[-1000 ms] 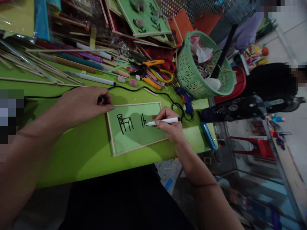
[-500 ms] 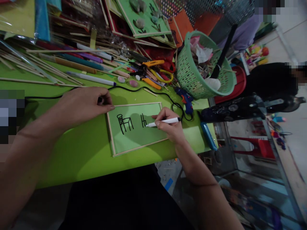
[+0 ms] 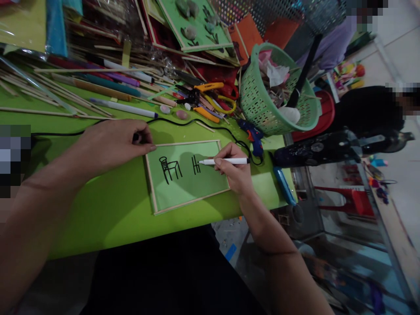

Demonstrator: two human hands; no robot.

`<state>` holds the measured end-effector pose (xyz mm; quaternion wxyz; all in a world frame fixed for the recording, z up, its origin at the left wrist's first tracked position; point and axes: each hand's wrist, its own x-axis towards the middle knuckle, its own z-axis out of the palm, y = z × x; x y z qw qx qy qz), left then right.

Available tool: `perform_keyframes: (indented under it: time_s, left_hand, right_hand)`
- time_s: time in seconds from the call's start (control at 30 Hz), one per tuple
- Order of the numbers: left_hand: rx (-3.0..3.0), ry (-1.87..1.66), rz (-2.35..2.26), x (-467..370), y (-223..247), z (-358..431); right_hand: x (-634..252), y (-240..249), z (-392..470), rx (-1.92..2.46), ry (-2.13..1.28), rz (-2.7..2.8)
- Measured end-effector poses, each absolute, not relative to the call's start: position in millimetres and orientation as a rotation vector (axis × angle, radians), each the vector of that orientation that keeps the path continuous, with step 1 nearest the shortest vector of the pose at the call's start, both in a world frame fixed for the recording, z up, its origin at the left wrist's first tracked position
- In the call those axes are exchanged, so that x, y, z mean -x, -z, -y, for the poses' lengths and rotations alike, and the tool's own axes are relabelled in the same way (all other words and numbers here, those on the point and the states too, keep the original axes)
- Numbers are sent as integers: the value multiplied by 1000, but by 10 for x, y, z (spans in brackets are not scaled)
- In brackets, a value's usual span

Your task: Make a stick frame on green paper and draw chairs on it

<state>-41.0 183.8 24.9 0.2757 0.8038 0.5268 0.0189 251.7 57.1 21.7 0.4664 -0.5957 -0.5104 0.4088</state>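
A green card (image 3: 177, 192) edged with thin wooden sticks lies on the green table. It bears a black line drawing of a chair (image 3: 170, 168) and, right of it, black strokes (image 3: 196, 166) reading like "Hi". My right hand (image 3: 234, 168) is closed around a white marker (image 3: 223, 161) with a dark end; the marker's tip is at the top of the last stroke. At the card's upper left corner, my left hand (image 3: 121, 140) touches the frame with a fingertip. Its fingers are curled around something small and dark that I cannot make out.
Behind the card runs a black cord (image 3: 187, 124) near a blue glue gun (image 3: 252, 134). Orange-handled pliers (image 3: 208, 87), wooden sticks (image 3: 29, 87) and markers (image 3: 127, 107) crowd the back. A green basket (image 3: 259, 96) with scraps stands right, by a black bottle-like object (image 3: 305, 151).
My right hand has raised the marker's tip slightly, from low beside the last stroke to its top, and a dot now shows there. My left hand has stayed still.
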Motion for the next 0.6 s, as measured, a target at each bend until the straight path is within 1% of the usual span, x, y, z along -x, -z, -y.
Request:
perform_keyframes:
  time_s: [0.33,0.6]
  left_hand:
    - [-2146,-31,-1418,420,-245,-1843]
    - [-2150,-32,-1448,415,-236,-1848]
  right_hand:
    - [-2477,-275,-589,1450,-958,1323]
    - [-2446,-305,-599,1520,-975,1323]
